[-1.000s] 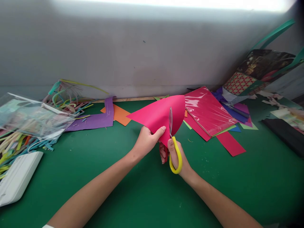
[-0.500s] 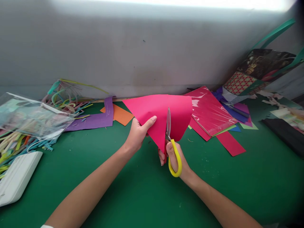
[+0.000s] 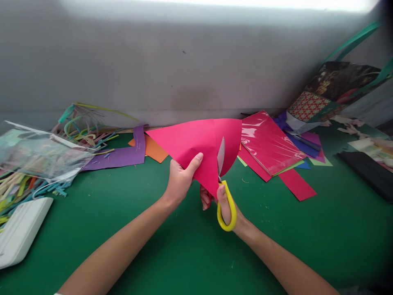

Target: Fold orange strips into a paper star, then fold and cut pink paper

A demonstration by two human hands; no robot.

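Note:
Held up over the green table (image 3: 184, 250) is a curved sheet of bright pink paper (image 3: 184, 141). My left hand (image 3: 182, 176) pinches its lower left edge, thumb on top and fingers hidden underneath. Scissors (image 3: 233, 213) with a yellow handle loop, and a red one mostly hidden, are in my right hand (image 3: 225, 205). My right thumb passes through the yellow loop. One blade shows in front of the paper, pointing up and away, with the sheet between the blades. The other blade is behind the paper.
Purple paper (image 3: 113, 159) and orange paper (image 3: 156, 149) lie at the back left, beside pipe cleaners (image 3: 18, 192) and a clear plastic bag (image 3: 39, 151). A white object (image 3: 24, 229) sits at left. Wrapped pink paper (image 3: 270, 143), a black pouch (image 3: 365, 174) and a patterned bag (image 3: 316, 106) are on the right.
The pink paper has shifted left and turned slightly, its left corner swinging outward. The scissor blades have spread wider, with the yellow loop farther from the fingers of my right hand.

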